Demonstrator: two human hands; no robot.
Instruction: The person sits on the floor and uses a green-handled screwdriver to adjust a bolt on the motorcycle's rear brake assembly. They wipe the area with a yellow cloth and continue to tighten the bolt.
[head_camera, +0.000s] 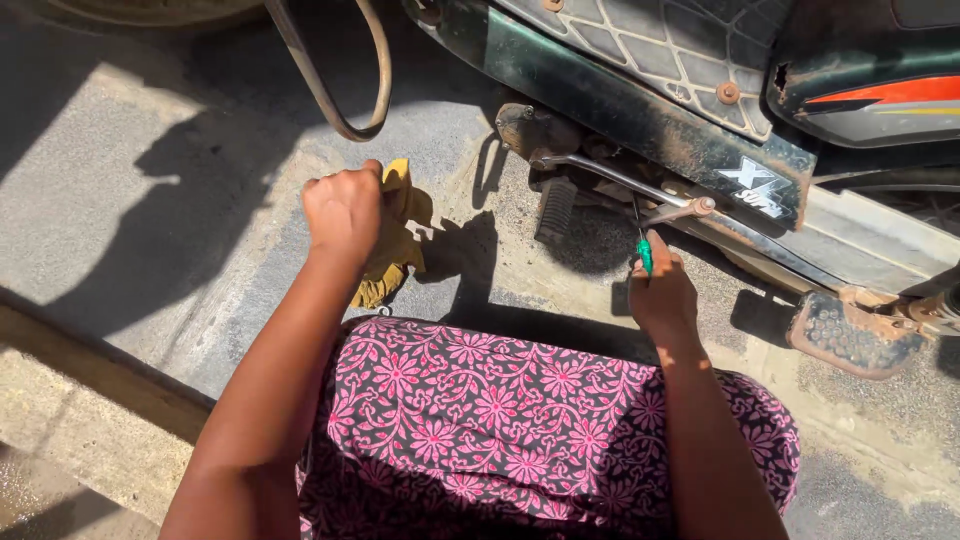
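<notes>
My left hand (343, 208) is closed around a crumpled yellow cloth (396, 240) that hangs down over the concrete. My right hand (662, 294) grips a screwdriver with a green handle (645, 254), its thin shaft pointing up toward the metal lever (620, 181) under the motorbike. The dusty dark green body panel of the motorbike (640, 110) runs across the top right. A black rubber footpeg (555, 210) sits just left of the screwdriver tip.
A second footrest (850, 335) sticks out at the right. A curved stand bar (335, 85) loops down at the top centre. My lap in pink floral fabric (500, 430) fills the bottom. A concrete step edge (100, 370) crosses the lower left.
</notes>
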